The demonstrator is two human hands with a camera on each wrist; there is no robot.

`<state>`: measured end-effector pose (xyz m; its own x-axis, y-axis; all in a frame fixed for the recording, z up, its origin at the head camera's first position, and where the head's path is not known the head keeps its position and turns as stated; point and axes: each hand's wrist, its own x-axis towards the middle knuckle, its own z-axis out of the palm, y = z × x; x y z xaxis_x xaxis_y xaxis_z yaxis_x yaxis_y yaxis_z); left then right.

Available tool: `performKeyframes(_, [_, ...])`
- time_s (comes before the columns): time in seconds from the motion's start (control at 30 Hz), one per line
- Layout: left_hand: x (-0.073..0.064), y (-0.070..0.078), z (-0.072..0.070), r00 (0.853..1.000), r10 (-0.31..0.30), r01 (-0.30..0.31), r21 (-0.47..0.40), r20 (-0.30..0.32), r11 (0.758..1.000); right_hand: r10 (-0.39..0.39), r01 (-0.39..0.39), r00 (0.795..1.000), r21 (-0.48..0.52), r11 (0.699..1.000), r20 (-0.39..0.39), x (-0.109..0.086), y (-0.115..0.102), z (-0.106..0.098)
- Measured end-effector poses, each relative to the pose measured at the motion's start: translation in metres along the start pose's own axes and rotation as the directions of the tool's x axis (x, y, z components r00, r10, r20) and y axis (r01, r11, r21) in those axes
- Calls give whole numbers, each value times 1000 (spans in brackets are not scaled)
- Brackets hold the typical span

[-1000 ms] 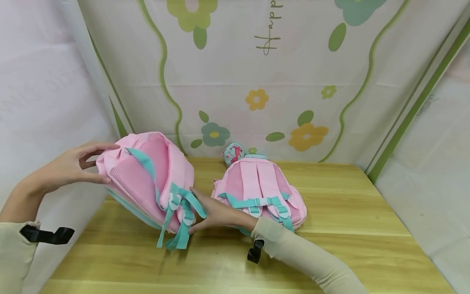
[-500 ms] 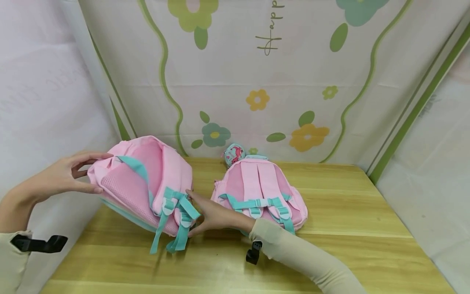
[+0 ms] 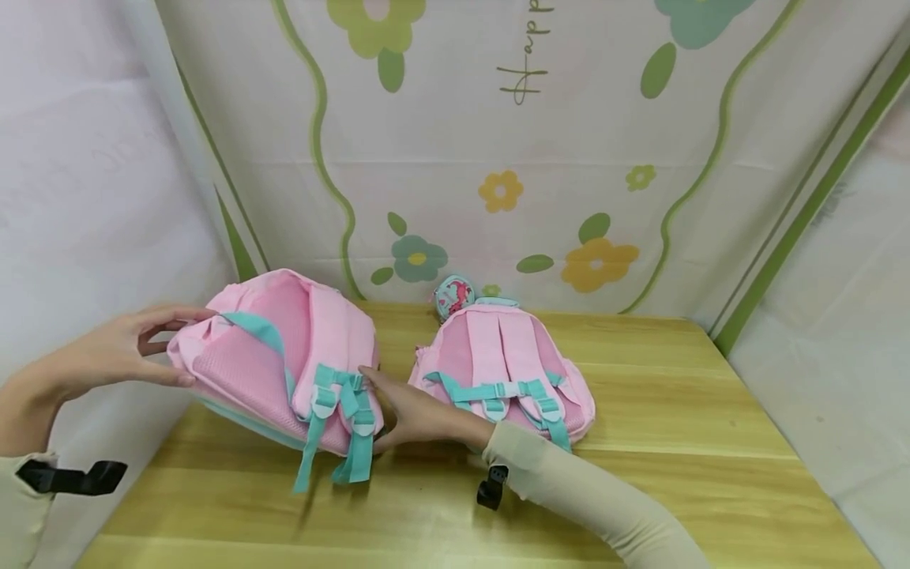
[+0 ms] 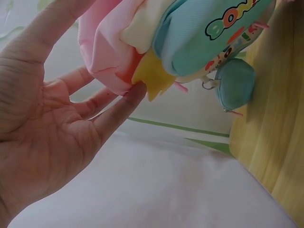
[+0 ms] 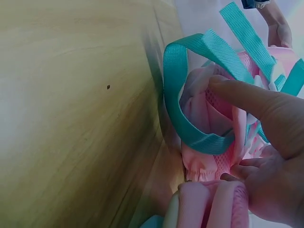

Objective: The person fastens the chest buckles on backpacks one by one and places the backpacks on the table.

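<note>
A pink backpack (image 3: 249,363) is tilted at the left of the table, its mesh back and teal-ended shoulder straps toward me. My left hand (image 3: 117,348) holds its left end, with the thumb on the near face and the fingers over the top. On the opposite end my right hand (image 3: 419,412) grips beside the strap buckles. The left wrist view shows the bag's teal front panel (image 4: 199,45), a yellow pointed piece (image 4: 153,73) and a small teal pouch (image 4: 236,84) on a ring. Loose teal webbing (image 5: 173,95) loops near my right thumb in the right wrist view.
A second pink backpack (image 3: 483,340) lies straps up just right of the first, behind my right forearm. Its round patterned pouch (image 3: 453,295) sits at the far edge. Both stand on a wooden table (image 3: 675,490), with flowered cloth walls (image 3: 569,142) at the back and sides.
The left backpack has come down and tipped flatter toward the table, its left end shifting left. My left hand has lowered with it; the right hand has barely moved. The second backpack stays put.
</note>
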<state>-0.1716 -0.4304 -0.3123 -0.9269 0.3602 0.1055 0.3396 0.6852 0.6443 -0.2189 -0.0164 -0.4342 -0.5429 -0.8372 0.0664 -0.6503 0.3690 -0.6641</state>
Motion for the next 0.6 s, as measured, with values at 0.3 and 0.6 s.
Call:
performKeyframes(0.3, [5,-12,19,991,-62,66,-25,115,998,49,-48,999,-40,998,12,-2,3,-1])
performKeyframes(0.6, [8,-24,26,991,-68,75,-56,118,996,43,-43,999,-68,997,0,-5,5,-3])
